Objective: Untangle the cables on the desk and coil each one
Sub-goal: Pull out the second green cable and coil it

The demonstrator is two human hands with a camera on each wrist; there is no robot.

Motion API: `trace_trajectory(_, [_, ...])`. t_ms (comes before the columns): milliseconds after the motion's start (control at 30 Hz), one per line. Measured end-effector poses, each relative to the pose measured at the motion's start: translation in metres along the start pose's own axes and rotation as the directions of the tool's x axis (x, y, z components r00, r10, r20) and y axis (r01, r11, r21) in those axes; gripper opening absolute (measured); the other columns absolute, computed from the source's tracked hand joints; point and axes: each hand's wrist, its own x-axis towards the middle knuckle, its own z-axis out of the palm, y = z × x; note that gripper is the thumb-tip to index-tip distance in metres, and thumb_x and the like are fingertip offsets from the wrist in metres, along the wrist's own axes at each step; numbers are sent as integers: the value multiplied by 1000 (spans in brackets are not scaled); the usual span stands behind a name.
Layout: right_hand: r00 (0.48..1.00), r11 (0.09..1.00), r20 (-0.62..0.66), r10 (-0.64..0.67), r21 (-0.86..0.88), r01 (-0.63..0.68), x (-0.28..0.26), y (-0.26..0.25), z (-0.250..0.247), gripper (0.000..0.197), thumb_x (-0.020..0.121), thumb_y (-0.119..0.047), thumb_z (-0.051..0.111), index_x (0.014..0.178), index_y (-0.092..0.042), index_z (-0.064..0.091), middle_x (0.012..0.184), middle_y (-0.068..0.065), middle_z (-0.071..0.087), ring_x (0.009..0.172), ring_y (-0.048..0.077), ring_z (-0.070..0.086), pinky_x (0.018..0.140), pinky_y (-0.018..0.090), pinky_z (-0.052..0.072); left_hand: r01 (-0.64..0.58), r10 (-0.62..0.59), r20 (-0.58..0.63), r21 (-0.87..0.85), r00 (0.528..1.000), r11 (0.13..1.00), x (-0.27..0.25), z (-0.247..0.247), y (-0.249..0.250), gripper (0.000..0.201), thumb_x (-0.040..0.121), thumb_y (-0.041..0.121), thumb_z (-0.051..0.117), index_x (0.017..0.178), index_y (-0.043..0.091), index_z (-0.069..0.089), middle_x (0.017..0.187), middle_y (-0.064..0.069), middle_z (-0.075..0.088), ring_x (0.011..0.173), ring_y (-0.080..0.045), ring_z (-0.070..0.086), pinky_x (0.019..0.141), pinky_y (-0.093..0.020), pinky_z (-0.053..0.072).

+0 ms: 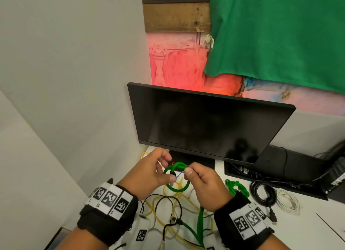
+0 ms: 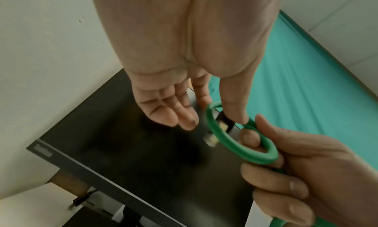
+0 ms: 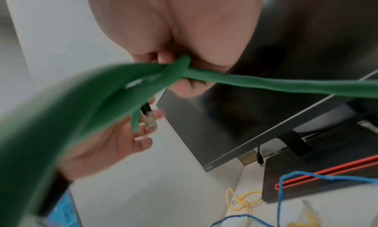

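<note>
1. Wall [image 1: 56, 72] plain and pale along the left, bench [image 1: 309, 220] white underneath.
2. Left hand [image 1: 151, 172] raised over the bench in front of the monitor [image 1: 205, 124]; thumb and forefinger pinched on the black-booted plug end of the green cable [image 1: 176, 177], other fingers loosely spread in the left wrist view.
3. Green cable up in the air between both hands, bent into a small ring, tail dropping down past the right wrist to the bench.
4. Right hand [image 1: 205, 186] just beside the left, grip clamped on the ring where its strands cross; thumb on top, fingers curled under, seen clearly from the right wrist.
5. Tangle below the hands: yellow cable [image 1: 188, 201] looped wide across the bench, thin black cable [image 1: 168, 203] arching over it, blue cable [image 3: 286, 196] and red cable [image 3: 327, 170] near the monitor base.
6. Further right, lying apart from the tangle: bundled green cord [image 1: 237, 188], then coiled black cable [image 1: 263, 193], then coiled white cable [image 1: 287, 203].
7. Black box [image 1: 298, 167] with more wiring at the far right, behind those coils.
8. Green cloth [image 1: 280, 35] hanging on the wall above the monitor.
</note>
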Motion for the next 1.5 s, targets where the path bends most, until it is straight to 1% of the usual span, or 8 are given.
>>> trace_trajectory(167, [991, 988, 122, 52, 137, -69, 4, -3, -9, 33, 96, -46, 41, 71, -33, 59, 53, -9, 48, 49, 11, 49, 55, 31, 44, -24, 23, 28, 25, 999, 999, -1, 3, -3, 23, 75, 28, 79, 79, 40, 59, 60, 15, 57, 54, -3, 51, 54, -16, 43])
trace_trajectory(333, [989, 951, 145, 28, 302, -71, 7, -3, -4, 42, 92, -57, 43, 68, -26, 57, 65, 4, 53, 58, 21, 55, 63, 41, 49, -38, 46, 46, -155, 998, 987, 1, 4, 9, 25, 60, 10, 65, 60, 17, 40, 74, 2, 62, 71, -9, 64, 70, -32, 52])
trace_trajectory(600, [996, 976, 10, -91, 200, 87, 11, 1, 6, 44, 90, -67, 45, 72, -28, 52, 55, -14, 44, 52, 2, 40, 52, 16, 33, 224, -106, 197, -838, 975, 497, 1, 19, 21, 11, 75, 12, 60, 74, 1, 58, 48, -7, 43, 43, -19, 41, 54, -30, 42])
trace_trajectory(900, [964, 964, -4, 267, 19, -267, -22, 87, -12, 21, 93, -17, 65, 76, -28, 67, 68, -14, 64, 65, -2, 56, 65, 16, 44, -58, -276, -179, -916, 945, 397, 21, -58, 12, 24, 87, 20, 52, 66, 9, 50, 36, 9, 26, 31, -6, 22, 38, -19, 32])
trace_trajectory(1000, [808, 800, -246, 535, -161, -578, -37, 121, -23, 29, 98, -21, 58, 70, -19, 56, 70, 0, 60, 70, 19, 57, 72, 33, 50, -146, -236, -233, -930, 943, 336, 19, -86, 8, 34, 94, 20, 43, 63, 11, 53, 35, 10, 27, 31, -6, 24, 38, -18, 30])
trace_trajectory(1133, [633, 559, 35, 774, -507, -656, -50, 135, -21, 29, 96, -33, 53, 76, -13, 58, 84, 6, 62, 80, 24, 63, 67, 27, 47, -144, -172, -224, -912, 959, 384, 15, -93, 11, 30, 87, 21, 49, 60, 13, 57, 36, 10, 28, 30, -6, 24, 38, -18, 29])
trace_trajectory(1367, [867, 862, 105, 487, -219, -458, -28, 93, -18, 15, 88, -15, 65, 92, -29, 68, 101, -6, 67, 89, 8, 62, 83, 21, 49, 9, -223, -208, -711, 952, 703, 15, -36, -4, 30, 91, 11, 57, 61, 10, 54, 41, 6, 31, 36, -10, 25, 42, -21, 26])
trace_trajectory(1500, [744, 793, 390, 542, -530, -300, -38, 87, 9, 38, 86, -25, 64, 123, -36, 62, 127, -13, 57, 111, 8, 57, 94, 21, 45, 116, -286, -224, -562, 932, 819, 12, -11, -29, 33, 90, 13, 63, 58, 15, 53, 46, 5, 33, 41, -11, 27, 46, -23, 29])
